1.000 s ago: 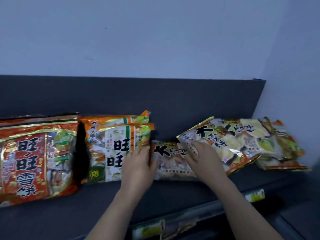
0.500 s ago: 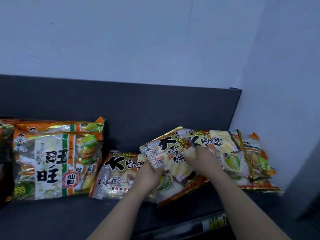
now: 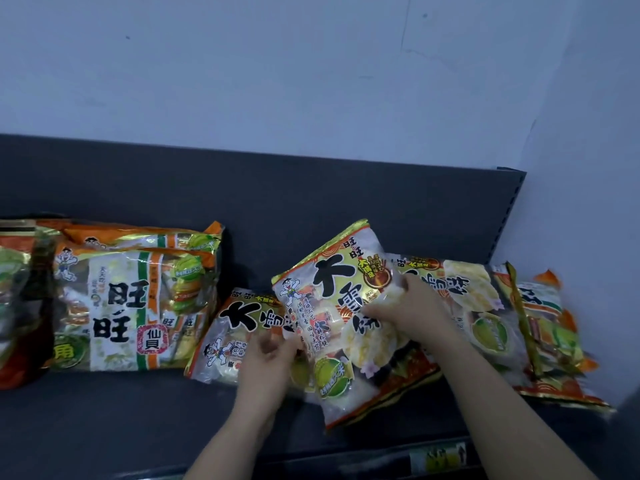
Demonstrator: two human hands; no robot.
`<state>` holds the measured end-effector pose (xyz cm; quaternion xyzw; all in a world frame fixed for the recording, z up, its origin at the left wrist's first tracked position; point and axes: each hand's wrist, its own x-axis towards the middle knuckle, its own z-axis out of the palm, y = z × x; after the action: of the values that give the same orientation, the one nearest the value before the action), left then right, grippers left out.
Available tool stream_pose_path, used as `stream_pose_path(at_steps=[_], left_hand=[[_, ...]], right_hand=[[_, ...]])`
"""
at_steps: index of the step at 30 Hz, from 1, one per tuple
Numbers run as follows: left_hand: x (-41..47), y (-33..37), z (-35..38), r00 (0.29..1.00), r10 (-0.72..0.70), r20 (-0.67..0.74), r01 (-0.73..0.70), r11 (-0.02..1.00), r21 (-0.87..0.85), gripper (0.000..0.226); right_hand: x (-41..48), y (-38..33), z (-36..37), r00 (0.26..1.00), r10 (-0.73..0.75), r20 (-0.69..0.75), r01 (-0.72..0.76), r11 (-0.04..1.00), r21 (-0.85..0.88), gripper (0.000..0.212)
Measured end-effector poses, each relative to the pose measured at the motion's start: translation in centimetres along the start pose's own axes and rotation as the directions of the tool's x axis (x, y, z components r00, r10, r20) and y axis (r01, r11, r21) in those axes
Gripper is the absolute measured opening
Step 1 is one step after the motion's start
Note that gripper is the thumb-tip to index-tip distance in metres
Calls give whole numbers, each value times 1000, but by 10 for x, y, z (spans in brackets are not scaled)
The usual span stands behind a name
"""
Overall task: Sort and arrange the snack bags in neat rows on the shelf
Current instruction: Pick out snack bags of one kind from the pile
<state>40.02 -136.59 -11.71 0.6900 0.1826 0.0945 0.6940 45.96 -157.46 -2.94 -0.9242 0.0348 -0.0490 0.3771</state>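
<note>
Pinching the tilted snack bag point(image 3: 341, 327) between both hands, your left hand point(image 3: 268, 362) at its 8 o'clock edge, right hand point(image 3: 408, 318) at 3 o'clock, you are now lifting it off the flat pile; half a second ago it was lying lower. It is heading toward the shelf point(image 3: 138, 427) row.

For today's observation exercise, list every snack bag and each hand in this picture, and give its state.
Top rice-cracker bag: tilted, gripped by both hands.
Small bag beneath: lying flat, partly covered.
Bag at right: lying flat, overlapped.
Far-right bag: lying askew.
Senbei bags: stacked, facing front.
Red bag: mostly out of frame.
Left hand: closed on the top bag's lower edge.
Right hand: pinching its right side.
</note>
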Motion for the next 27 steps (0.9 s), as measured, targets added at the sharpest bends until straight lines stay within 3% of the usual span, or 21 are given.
stream_pose_path(at_steps=[2, 5, 8, 10, 13, 15, 17, 19, 23, 27], left_hand=[[-5, -8, -14, 987, -84, -136, 80, 996, -35, 36], [-6, -25, -29, 934, -236, -269, 249, 968, 15, 67], [11, -41, -33, 918, -335, -212, 297, 936, -191, 68], [20, -44, -30, 925, -355, -139, 304, 906, -294, 56], [31, -45, -24, 925, -373, -76, 321, 872, -370, 46], [34, -38, -17, 930, -364, -44, 322, 868, -377, 58], [39, -31, -9, 951, -304, -56, 262, 889, -375, 86], [44, -23, -2, 971, -227, -70, 187, 914, -361, 93], [49, 10, 0, 984, 48, -171, -74, 986, -152, 51], [76, 34, -11, 958, 267, -102, -266, 964, 26, 45]], right_hand=[[7, 0, 7, 1000, 5, -13, -6, 999, -43, 73], [13, 2, 16, 999, 35, -4, -35, 995, -95, 84], [17, 0, 19, 999, 44, -11, -45, 995, -94, 87], [18, 0, 20, 999, 51, -9, -51, 995, -85, 86], [17, 2, 21, 999, 52, -8, -53, 994, -91, 79], [14, 3, 15, 999, 47, -11, -47, 997, -56, 70], [8, 2, 6, 999, 52, -9, -52, 999, -8, 62], [3, 4, -3, 998, 54, -36, -53, 998, 44, 62], [-3, 13, -18, 985, 87, -148, -56, 977, 207, 73], [0, 20, -25, 950, 112, -290, -17, 950, 313, 79]])
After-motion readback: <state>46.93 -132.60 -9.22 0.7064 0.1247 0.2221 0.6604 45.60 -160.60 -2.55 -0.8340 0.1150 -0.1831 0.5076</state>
